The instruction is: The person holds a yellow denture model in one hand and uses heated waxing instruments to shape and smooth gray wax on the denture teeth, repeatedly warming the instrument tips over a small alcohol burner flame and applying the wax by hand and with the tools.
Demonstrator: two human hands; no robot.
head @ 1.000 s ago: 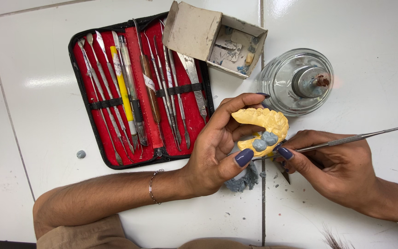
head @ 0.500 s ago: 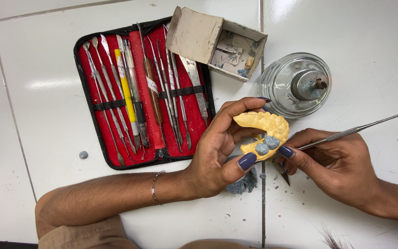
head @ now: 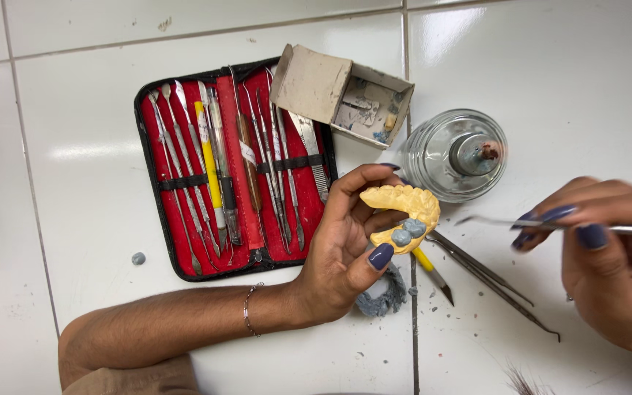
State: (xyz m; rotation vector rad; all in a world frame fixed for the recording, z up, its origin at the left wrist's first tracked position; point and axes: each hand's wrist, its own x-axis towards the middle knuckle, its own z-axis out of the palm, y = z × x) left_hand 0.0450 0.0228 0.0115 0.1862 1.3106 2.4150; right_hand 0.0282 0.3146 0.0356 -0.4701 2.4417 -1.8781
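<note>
My head camera looks straight down, close in, over my hands at the white tiled counter (head: 96, 307); no second view.

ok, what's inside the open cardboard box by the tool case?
The cardboard box holds a few small grey-blue and pale bits on its floor, too small to identify. Its raised flap covers the left part of the inside.
</note>
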